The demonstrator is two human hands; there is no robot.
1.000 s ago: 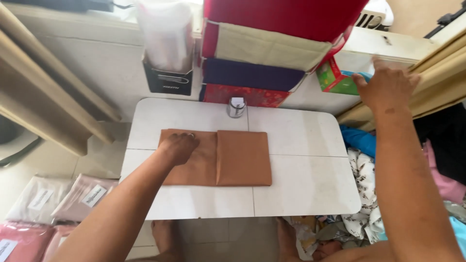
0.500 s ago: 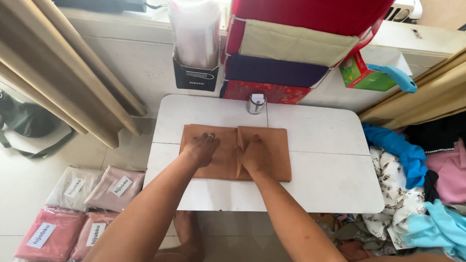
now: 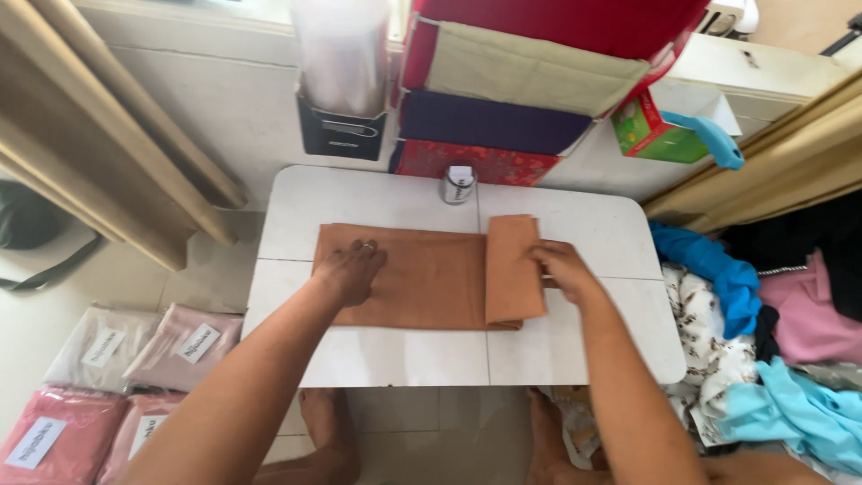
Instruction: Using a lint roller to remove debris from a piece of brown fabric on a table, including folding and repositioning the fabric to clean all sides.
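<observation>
Left hand [image 3: 352, 269] lies flat, fingers spread and gripping nothing, on the left half of a brown cloth [image 3: 422, 278] stretched across the middle of a small white table [image 3: 575, 350]. Right hand [image 3: 561, 268] rests at the right end of the cloth, fingers loosely curled against the edge of a narrow flap turned back over the rest; whether it pinches that edge or only presses on it cannot be told from this view.

Judged by how closely it hugs the table and how cleanly the flap lies, the cloth looks thin, soft and light, with no stiffness of its own, likely to slump or slide if lifted by one point. Corners and the folded edge appear the surest places to take hold, with a flat palm to pin the remainder.

Its colour is an even, matte rust-brown without pattern, laid as a long rectangle with a faint crease near the centre.

Behind the cloth, a small round tin [image 3: 458, 185] stands at the far edge of the table, before a stack of folded fabrics [image 3: 503, 90] in red, beige and dark purple. Left of the cloth, on the floor, lie pink packets [image 3: 117, 359] bearing labels. Right of it, blue, pink and patterned clothes [image 3: 763, 323] are heaped beside the table.
</observation>
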